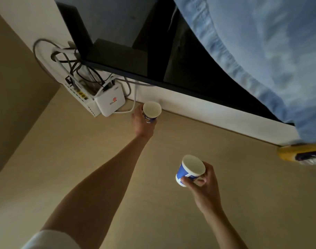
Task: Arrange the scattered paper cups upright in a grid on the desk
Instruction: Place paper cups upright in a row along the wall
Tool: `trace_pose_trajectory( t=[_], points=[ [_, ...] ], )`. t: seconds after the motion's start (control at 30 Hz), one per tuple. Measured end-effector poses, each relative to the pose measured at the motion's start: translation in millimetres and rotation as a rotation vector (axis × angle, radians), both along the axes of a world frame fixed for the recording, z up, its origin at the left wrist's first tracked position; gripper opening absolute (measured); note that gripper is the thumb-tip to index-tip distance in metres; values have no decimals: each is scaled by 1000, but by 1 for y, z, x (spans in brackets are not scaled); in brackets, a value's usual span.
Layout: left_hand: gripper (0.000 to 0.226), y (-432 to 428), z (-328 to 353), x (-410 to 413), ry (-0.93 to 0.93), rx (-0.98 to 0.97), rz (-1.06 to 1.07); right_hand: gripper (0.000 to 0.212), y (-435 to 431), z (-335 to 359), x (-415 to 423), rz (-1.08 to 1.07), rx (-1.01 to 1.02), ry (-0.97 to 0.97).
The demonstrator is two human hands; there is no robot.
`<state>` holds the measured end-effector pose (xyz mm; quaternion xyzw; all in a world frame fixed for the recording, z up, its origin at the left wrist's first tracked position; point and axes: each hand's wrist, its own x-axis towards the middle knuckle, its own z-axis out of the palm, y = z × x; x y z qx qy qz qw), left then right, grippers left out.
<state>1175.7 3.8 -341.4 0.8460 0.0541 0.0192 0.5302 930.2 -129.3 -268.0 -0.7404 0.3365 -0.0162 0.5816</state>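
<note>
My left hand point(142, 123) reaches far across the tan desk point(81, 159) and grips a blue and white paper cup point(151, 110), mouth up, close to the white wall strip at the back. My right hand point(205, 184) holds a second blue and white paper cup point(189, 170) nearer to me, above the desk, thumb and fingers curled round its side. That cup is tilted, its pale round end facing the camera. Whether the far cup stands on the desk I cannot tell.
A white router box point(111, 103) and a flat white box with a tangle of cables point(78, 72) sit at the back left corner. A dark monitor point(135, 56) hangs above the back edge. Blue cloth point(261, 60) fills the upper right; a yellow object point(297, 153) lies at the right edge.
</note>
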Motion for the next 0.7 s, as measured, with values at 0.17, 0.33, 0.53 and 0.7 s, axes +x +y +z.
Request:
trace_pose_trajectory(
  t=[0.17, 0.33, 0.53, 0.7],
  points=[
    [65, -2, -7, 22, 20, 48, 25, 61, 3, -3, 6, 2, -26, -5],
    [69, -1, -9, 34, 5, 85, 21, 60, 2, -2, 14, 4, -42, -15],
    [76, 4, -9, 27, 45, 83, 7, 62, 5, 0, 30, 0, -48, -20],
    [81, 19, 0, -8, 79, -6, 58, 66, 4, -3, 61, -5, -61, -53]
  ],
)
